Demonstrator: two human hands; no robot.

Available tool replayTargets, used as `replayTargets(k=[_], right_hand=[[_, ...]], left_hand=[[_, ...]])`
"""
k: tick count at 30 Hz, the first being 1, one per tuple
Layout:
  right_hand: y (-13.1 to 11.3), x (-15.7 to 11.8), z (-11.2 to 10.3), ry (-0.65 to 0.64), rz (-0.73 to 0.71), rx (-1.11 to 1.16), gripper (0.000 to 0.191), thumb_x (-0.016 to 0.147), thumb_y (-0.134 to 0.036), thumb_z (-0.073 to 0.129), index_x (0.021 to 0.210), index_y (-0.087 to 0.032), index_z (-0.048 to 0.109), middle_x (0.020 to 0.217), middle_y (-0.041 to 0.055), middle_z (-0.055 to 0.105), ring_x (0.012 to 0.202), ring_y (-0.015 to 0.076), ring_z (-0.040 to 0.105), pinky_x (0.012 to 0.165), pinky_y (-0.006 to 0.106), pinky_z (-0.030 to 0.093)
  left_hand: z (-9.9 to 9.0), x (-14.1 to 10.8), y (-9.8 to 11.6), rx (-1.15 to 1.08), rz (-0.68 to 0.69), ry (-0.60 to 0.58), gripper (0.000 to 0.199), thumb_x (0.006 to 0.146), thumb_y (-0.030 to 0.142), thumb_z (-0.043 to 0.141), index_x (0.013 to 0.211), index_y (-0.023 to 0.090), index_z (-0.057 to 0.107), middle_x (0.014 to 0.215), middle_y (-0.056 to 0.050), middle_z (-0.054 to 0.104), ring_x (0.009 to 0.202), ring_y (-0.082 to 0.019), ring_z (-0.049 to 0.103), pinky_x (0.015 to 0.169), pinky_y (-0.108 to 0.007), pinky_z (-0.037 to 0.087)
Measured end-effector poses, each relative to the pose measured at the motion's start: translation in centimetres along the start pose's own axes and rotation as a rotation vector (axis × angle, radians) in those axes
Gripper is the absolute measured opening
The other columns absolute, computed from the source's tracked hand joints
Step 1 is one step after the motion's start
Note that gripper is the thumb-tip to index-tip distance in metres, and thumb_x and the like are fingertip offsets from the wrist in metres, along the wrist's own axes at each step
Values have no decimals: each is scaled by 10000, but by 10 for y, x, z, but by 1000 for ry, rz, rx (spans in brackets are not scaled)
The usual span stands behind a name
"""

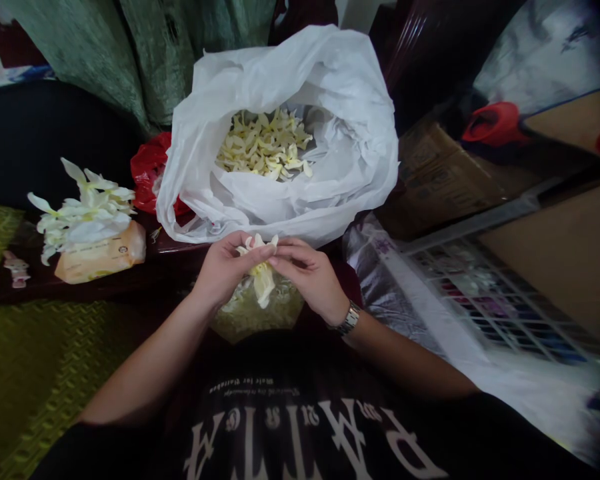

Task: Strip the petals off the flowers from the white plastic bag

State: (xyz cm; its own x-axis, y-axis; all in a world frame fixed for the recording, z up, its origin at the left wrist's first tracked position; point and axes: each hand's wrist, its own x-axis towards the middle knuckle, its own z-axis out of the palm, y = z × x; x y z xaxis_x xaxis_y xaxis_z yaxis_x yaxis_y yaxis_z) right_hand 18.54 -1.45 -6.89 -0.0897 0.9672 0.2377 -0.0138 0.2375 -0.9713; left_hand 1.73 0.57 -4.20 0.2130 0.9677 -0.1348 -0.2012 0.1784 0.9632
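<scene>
Between my two hands, just in front of a white plastic bag, is a pale yellow-white flower (263,283) with petals hanging down. My left hand (225,263) pinches it from the left, thumb and fingers closed. From the right, my right hand (313,270) pinches it too, its fingertips meeting the left thumb. The white plastic bag (275,207) stands wide open beyond my hands, with a heap of similar flowers (265,143) inside. Below my hands, a clear bag or container of pale yellowish pieces (257,317) sits near my lap, partly covered by the flower.
At the left, more white flowers (87,207) lie on a yellow-orange tissue pack (103,257). A red plastic bag (150,170) touches the white bag's left side. A small pink figure (17,269) lies at the far left. Cardboard boxes (445,173) and a wire rack (500,293) stand at right.
</scene>
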Motion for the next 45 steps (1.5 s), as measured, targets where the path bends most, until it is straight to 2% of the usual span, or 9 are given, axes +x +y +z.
replayTargets(k=[8, 13, 16, 19, 22, 26, 31, 39, 45], right_hand=[[6, 0, -2, 154, 130, 183, 171, 834, -395, 776, 911, -246, 742, 938, 22, 769, 852, 178, 698, 835, 341, 569], [8, 7, -19, 253, 21, 142, 180, 891, -418, 701, 890, -238, 696, 906, 30, 774, 870, 176, 706, 852, 347, 569], [8, 10, -34, 134, 71, -21, 226, 874, -429, 717, 948, -215, 711, 832, 39, 763, 794, 189, 715, 790, 368, 586], [-2, 8, -38, 75, -12, -278, 338, 848, -387, 750, 1135, -211, 727, 1070, 95, 768, 1019, 239, 713, 959, 440, 560], [-19, 5, -26, 34, -153, -329, 326, 878, -347, 720, 1185, -239, 724, 1238, 89, 734, 1187, 238, 659, 1084, 435, 493], [-27, 4, -5, -82, -42, -120, 202, 865, -384, 738, 991, -232, 783, 996, 46, 804, 940, 207, 740, 893, 367, 583], [-10, 5, 4, 19, 120, 86, 218, 834, -435, 765, 855, -219, 774, 821, 18, 786, 754, 164, 704, 740, 308, 568], [-4, 4, -4, 75, 126, 144, 270, 921, -472, 662, 853, -211, 673, 850, 22, 725, 783, 149, 647, 763, 299, 539], [-1, 9, -32, 239, 88, 106, 290, 868, -505, 718, 804, -228, 661, 739, -2, 693, 678, 148, 631, 701, 313, 550]], left_hand=[[-4, -2, 3, -44, -39, 48, 364, 658, 366, 909, 738, 171, 612, 631, 25, 687, 499, -99, 599, 485, -206, 492], [-15, 1, 7, -14, 0, 167, 394, 622, 377, 923, 739, 187, 598, 621, 36, 682, 478, -104, 597, 458, -206, 477], [-23, 0, 11, 43, 15, 163, 404, 605, 382, 928, 711, 189, 589, 598, 40, 655, 462, -102, 582, 448, -208, 460], [-25, -1, 15, 115, 14, 92, 405, 605, 376, 928, 691, 185, 582, 603, 41, 646, 457, -91, 555, 451, -204, 438], [-20, -3, 17, 208, 33, 7, 400, 598, 370, 931, 688, 176, 594, 623, 41, 642, 491, -84, 535, 490, -203, 427], [-11, -5, 16, 426, 146, -18, 399, 592, 397, 928, 656, 161, 612, 634, 29, 627, 569, -90, 510, 553, -206, 404], [-7, -7, 14, 573, 231, -22, 360, 639, 433, 900, 694, 162, 669, 699, 3, 671, 631, -109, 524, 597, -223, 405], [-19, -7, 12, 307, 65, 6, 312, 656, 375, 904, 703, 172, 672, 611, 29, 630, 520, -86, 511, 507, -200, 390], [-38, -5, 10, 182, 29, 109, 315, 643, 375, 916, 706, 181, 676, 597, 25, 650, 463, -89, 531, 451, -200, 395]])
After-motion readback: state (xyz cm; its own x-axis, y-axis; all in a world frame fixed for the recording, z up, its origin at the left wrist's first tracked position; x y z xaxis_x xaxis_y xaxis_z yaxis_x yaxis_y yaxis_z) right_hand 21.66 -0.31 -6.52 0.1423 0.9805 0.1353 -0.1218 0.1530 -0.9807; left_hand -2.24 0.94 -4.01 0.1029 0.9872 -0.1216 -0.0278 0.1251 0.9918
